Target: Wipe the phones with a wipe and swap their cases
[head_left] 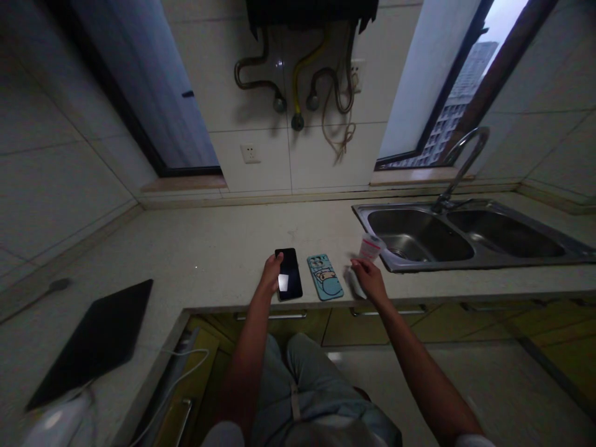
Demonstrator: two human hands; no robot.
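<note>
My left hand (271, 274) lies at the upper left edge of a black smartphone (289, 274), its fingers over the phone's rim. The phone rests flat on a pale stone counter (200, 248). To its right lies a light blue phone case (325, 277) with a cartoon print. My right hand (369, 279) is just beyond the case, next to a white strip (356, 284). Above those fingers is a small clear cup (371, 247) with a pink-and-white label. I cannot tell whether that hand grips the cup.
A stainless double sink (484, 264) with a gooseneck faucet (465, 162) fills the counter's right side. A black flat slab (90, 344) lies at the left, near a white cable (182, 372) and a white appliance (58, 422). Pipes and wall sockets sit behind.
</note>
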